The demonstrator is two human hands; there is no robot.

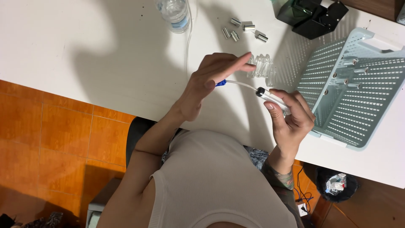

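Above the white table (pixel 84 50), a clear vial (pixel 274 100) was gripped in the right hand (pixel 291 122), its black-capped end angled toward the blue-tipped tube (pixel 236 83) pinched by the left hand (pixel 206 84).

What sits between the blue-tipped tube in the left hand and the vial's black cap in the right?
Nothing visible. The blue tip in the left hand links by thin tube to the black cap of the vial in the right hand.

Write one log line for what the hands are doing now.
left hand: pinches blue connector of thin tube | right hand: holds clear vial | behind: clear vials, grey basket
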